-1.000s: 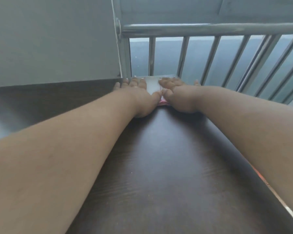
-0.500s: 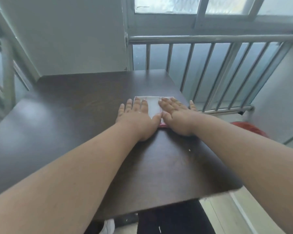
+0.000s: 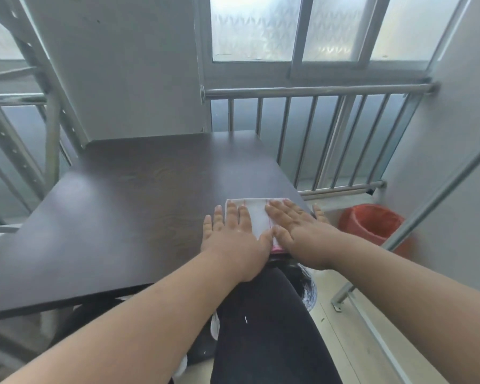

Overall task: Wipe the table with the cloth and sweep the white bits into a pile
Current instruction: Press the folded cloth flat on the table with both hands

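Left hand [image 3: 234, 236] flat, fingers straight, pressing left part of cloth [image 3: 257, 217]; no curled grip. Right hand [image 3: 297, 228] same, palm down on cloth's right part, thumb past worktop edge. Cloth folded, white with pink edge, at near right corner of dark worktop [image 3: 128, 206]. Red bin [image 3: 372, 225] on floor right of worktop, below metal railing [image 3: 316, 91].
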The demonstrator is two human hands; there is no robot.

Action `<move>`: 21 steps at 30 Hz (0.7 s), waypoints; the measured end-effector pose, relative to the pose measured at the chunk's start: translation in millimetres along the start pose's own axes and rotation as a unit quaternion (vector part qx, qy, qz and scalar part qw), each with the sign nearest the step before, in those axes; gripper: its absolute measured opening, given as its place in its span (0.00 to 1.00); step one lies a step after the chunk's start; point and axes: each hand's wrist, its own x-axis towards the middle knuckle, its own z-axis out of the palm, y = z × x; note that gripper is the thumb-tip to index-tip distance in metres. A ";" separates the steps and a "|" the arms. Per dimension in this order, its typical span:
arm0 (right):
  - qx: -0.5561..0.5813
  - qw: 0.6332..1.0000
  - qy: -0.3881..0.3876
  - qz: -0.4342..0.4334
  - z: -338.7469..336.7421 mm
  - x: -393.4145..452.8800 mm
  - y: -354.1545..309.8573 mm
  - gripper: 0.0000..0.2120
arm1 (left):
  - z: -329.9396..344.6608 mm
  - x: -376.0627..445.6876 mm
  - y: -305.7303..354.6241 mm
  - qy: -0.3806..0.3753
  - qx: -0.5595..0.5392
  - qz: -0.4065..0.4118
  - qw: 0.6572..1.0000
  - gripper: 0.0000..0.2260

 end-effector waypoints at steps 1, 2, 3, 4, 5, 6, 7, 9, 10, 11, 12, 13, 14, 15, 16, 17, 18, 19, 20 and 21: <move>-0.001 1.000 0.000 0.000 1.1 -8.8 2.1 0.28 | 1.7 -7.2 4.9 -0.001 -0.002 0.001 1.000 0.39; 0.000 1.000 0.001 0.001 1.8 -16.4 4.8 0.28 | 2.9 -13.1 10.1 -0.002 -0.004 0.003 1.000 0.39; 0.000 1.000 0.000 0.004 1.9 -23.3 7.1 0.28 | 4.0 -17.4 15.2 -0.004 -0.003 0.004 1.000 0.39; 0.000 1.000 -0.002 0.008 2.0 -29.0 9.6 0.27 | 4.6 -20.7 20.0 -0.006 -0.002 0.007 1.000 0.39; -0.002 1.000 -0.004 0.011 1.8 -33.9 11.6 0.27 | 5.2 -22.8 24.3 -0.007 0.000 0.009 1.000 0.39; -0.004 1.000 -0.005 0.014 1.2 -37.4 13.1 0.27 | 5.0 -23.8 27.8 -0.007 0.002 0.011 1.000 0.39; -0.007 1.000 -0.005 0.016 0.5 -39.5 14.3 0.27 | 4.8 -23.9 30.4 -0.008 0.004 0.013 1.000 0.39; -0.011 1.000 -0.008 0.019 -1.2 -39.6 15.8 0.28 | 3.8 -21.9 33.1 -0.007 0.005 0.013 1.000 0.39; -0.011 1.000 -0.010 0.018 -2.2 -38.2 16.3 0.28 | 3.3 -19.7 33.7 -0.007 0.003 0.013 1.000 0.39; -0.010 1.000 -0.012 0.017 -2.9 -36.1 16.9 0.28 | 3.1 -17.1 33.5 -0.007 0.000 0.014 1.000 0.39; -0.008 1.000 -0.012 0.016 -3.3 -33.5 17.9 0.28 | 2.8 -13.9 33.2 -0.007 -0.003 0.016 1.000 0.39; -0.005 1.000 -0.012 0.017 -3.7 -30.1 19.2 0.28 | 2.5 -10.2 32.6 -0.006 -0.005 0.017 1.000 0.39; 0.000 1.000 -0.011 0.018 -4.1 -25.6 21.3 0.28 | 1.9 -6.0 32.1 -0.005 -0.005 0.018 1.000 0.39; 0.003 1.000 -0.011 0.019 -4.7 -20.0 23.4 0.28 | 1.2 -1.2 31.3 -0.004 -0.005 0.019 1.000 0.39; 0.005 1.000 -0.011 0.019 -5.1 -13.5 26.1 0.28 | 0.1 4.1 30.7 -0.003 -0.006 0.021 1.000 0.39; 0.005 1.000 -0.009 0.019 -5.4 -6.3 28.8 0.28 | -1.0 10.1 30.0 -0.002 -0.008 0.021 1.000 0.39; 0.005 1.000 -0.007 0.018 -5.9 2.0 31.7 0.28 | -2.4 16.6 28.9 -0.002 -0.010 0.021 1.000 0.39; 0.006 1.000 -0.006 0.017 -6.6 11.1 34.7 0.28 | -3.6 24.8 27.8 -0.002 -0.012 0.021 1.000 0.39; 0.008 1.000 -0.005 0.016 -7.9 20.8 37.6 0.28 | -4.9 34.0 26.2 -0.001 -0.014 0.020 1.000 0.39; 0.011 1.000 -0.004 0.015 -9.4 31.2 40.3 0.28 | -5.8 44.6 24.2 -0.001 -0.016 0.020 1.000 0.40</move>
